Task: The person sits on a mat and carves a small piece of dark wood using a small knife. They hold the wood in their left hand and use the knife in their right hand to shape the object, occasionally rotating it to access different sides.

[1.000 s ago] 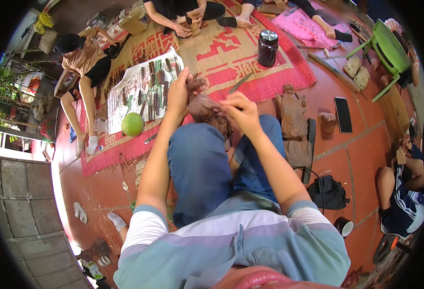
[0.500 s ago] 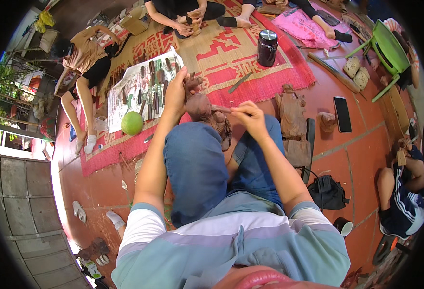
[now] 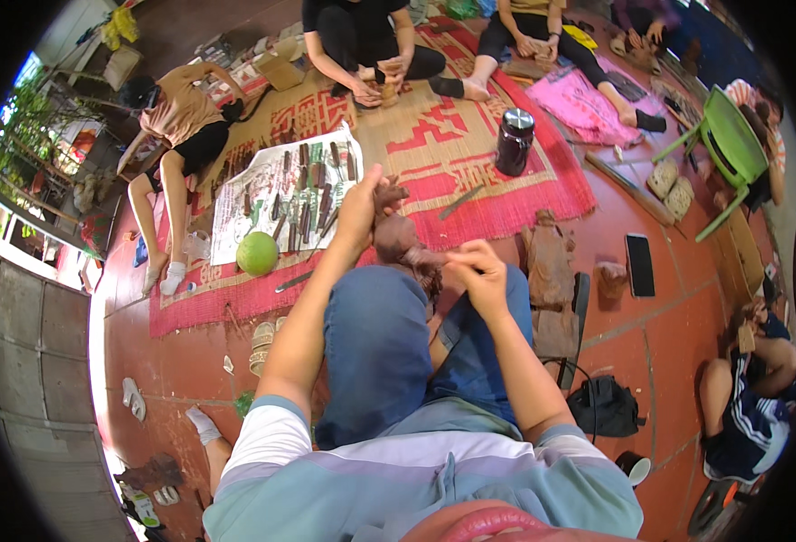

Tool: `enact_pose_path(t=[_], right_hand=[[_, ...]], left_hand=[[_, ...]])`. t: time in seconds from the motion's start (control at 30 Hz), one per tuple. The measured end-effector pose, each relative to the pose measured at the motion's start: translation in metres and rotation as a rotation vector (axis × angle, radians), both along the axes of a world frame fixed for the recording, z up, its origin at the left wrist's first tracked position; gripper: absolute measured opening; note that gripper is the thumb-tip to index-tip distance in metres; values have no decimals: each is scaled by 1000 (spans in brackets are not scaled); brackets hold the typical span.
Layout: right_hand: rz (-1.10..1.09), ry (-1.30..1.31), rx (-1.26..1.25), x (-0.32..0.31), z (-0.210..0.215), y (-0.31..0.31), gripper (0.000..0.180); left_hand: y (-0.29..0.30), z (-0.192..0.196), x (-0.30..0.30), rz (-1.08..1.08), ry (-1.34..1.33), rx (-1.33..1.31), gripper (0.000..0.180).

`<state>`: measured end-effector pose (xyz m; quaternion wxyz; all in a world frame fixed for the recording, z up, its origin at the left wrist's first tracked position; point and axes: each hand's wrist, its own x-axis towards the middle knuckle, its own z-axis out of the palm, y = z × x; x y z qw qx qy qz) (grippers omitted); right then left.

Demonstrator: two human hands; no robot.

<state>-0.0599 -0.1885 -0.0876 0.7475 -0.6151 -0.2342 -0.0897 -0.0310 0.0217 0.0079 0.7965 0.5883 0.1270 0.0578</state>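
Over my bent legs, a brown carved figure (image 3: 396,237) with a rounded knob-like part is held up; its lower portion sinks into shadow between my knees. My left hand (image 3: 362,206) is closed around its far left side. From the right, my right hand (image 3: 479,269) pinches a slim brown stick-like piece (image 3: 430,258) between thumb and fingers. The far end of that piece touches or overlaps the figure just below the rounded part; its exact kind cannot be made out.
Ahead lies a red and straw mat (image 3: 470,212) with a paper sheet (image 3: 235,203) bearing several carving tools, a green ball-like fruit (image 3: 257,254) and a dark flask (image 3: 515,143). Wood blocks (image 3: 550,271), a phone (image 3: 639,265) and a black bag (image 3: 604,405) lie right. Other people sit around.
The whole view has tilted up, so more of the people opposite shows. My right hand and the stick-like piece sit slightly lower against the figure. My left hand keeps its grip.
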Motion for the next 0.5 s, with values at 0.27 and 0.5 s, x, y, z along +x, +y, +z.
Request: enact_pose_path(t=[0.27, 0.5], right_hand=[[130, 9, 63, 22, 59, 43, 16], [59, 5, -53, 38, 38, 1, 15]], left_hand=[[-2, -4, 2, 47, -26, -78, 32], [15, -20, 2, -59, -23, -82, 31]])
